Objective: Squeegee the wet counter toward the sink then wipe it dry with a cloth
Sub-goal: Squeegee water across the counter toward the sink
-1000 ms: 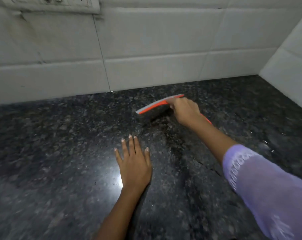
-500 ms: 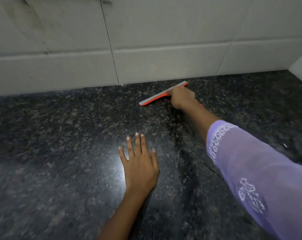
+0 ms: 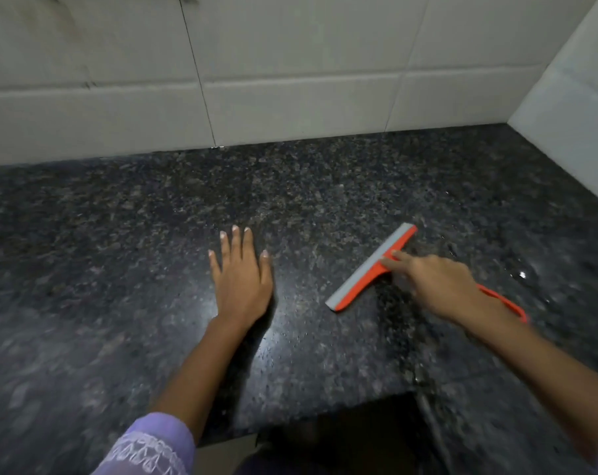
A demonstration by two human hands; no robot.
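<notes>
An orange squeegee (image 3: pixel 373 269) with a grey rubber blade lies slanted on the dark speckled granite counter (image 3: pixel 119 234), right of centre. My right hand (image 3: pixel 438 286) grips its handle, with the forefinger stretched along the neck toward the blade. The handle's orange loop end (image 3: pixel 506 305) sticks out behind my wrist. My left hand (image 3: pixel 241 279) rests flat on the counter with fingers spread, holding nothing. Water glistens on the counter at the right (image 3: pixel 523 274). No sink or cloth is in view.
A white tiled wall (image 3: pixel 290 80) runs along the back of the counter, and a second tiled wall (image 3: pixel 571 104) closes the right corner. The counter's front edge (image 3: pixel 325 411) steps inward at the bottom centre, with a dark gap below it.
My right hand has pulled the squeegee from near the back wall toward me and to the right. The blade has turned to a steeper slant. My left hand stays flat in place.
</notes>
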